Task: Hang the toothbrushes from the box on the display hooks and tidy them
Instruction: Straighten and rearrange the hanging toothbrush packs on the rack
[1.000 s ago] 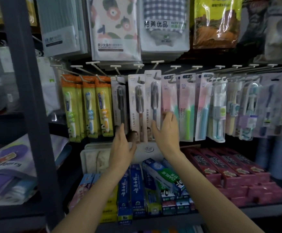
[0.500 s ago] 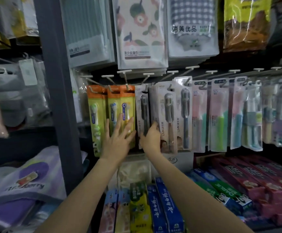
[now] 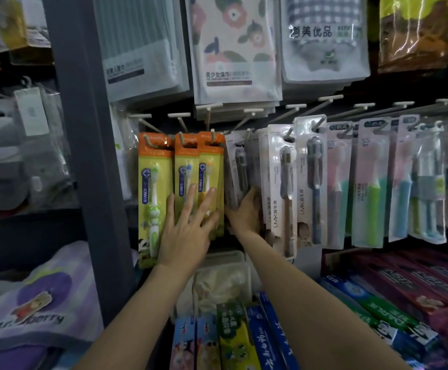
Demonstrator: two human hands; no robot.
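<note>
The children's toothbrush packs (image 3: 180, 182) are yellow with orange tops and blue round badges; the leftmost holds a green-and-white brush. The adult toothbrush packs (image 3: 295, 182) beside them are white, with grey, brown and dark blue brushes. Further right, packs (image 3: 368, 182) show pink brushes with green or light blue handles. Above, a towel pack (image 3: 233, 46) has a floral print of pink blooms and dark green leaves; another (image 3: 324, 36) is blue-and-white checked. The upright post (image 3: 89, 156) is grey. Below, toothpaste boxes (image 3: 265, 340) are blue; others (image 3: 425, 284) are dark red.
</note>
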